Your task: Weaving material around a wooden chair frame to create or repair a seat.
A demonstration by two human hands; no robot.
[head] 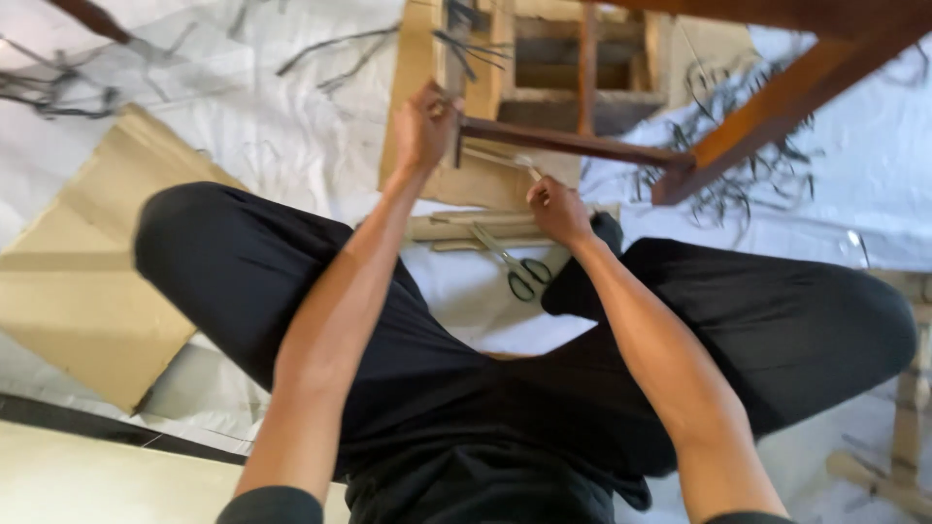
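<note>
I sit cross-legged on a white sheet [291,107] in black trousers. My left hand [423,124] grips the end of a dark brown wooden rail [573,144] that belongs to a wooden frame [777,107] lying in front of me. My right hand [558,209] is closed on a thin pale strip [505,159] that runs up toward the rail's end. Scissors with black handles [515,267] lie on the sheet just below my right hand, beside a few flat pale strips [456,228].
A large sheet of brown cardboard [87,281] lies at the left. A pale wooden frame [563,58] rests on cardboard behind the rail. Dark thin offcuts [723,189] are scattered over the sheet. Another wooden piece [908,408] stands at the right edge.
</note>
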